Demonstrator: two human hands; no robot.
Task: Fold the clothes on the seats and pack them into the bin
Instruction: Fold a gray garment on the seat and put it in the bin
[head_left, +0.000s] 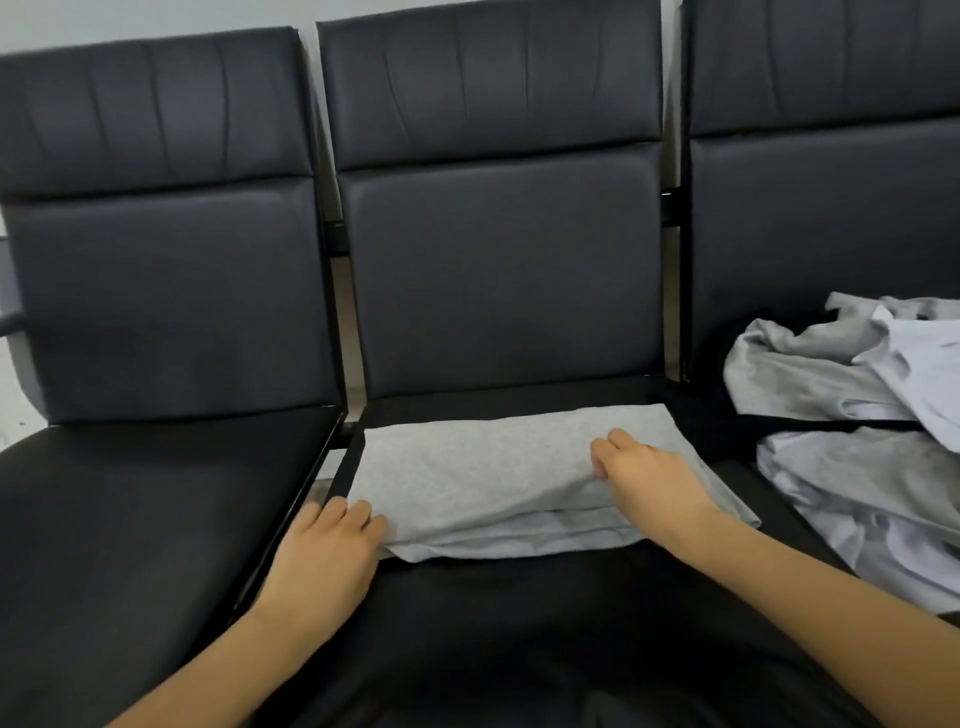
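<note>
The left hand (326, 548) pinches the front-left corner of the folded grey T-shirt (483, 467), which lies long axis left to right across the middle seat (519, 597). The right hand (647, 475), fingers curled, grips the right part's top layer. Unfolded clothes (852, 441) heap on the right seat; no bin shows.

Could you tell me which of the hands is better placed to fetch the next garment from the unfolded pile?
The right hand. It grips the folded grey garment on its right side, next to the pile of unfolded clothes on the right seat. The left hand is at the garment's far left corner.
</note>
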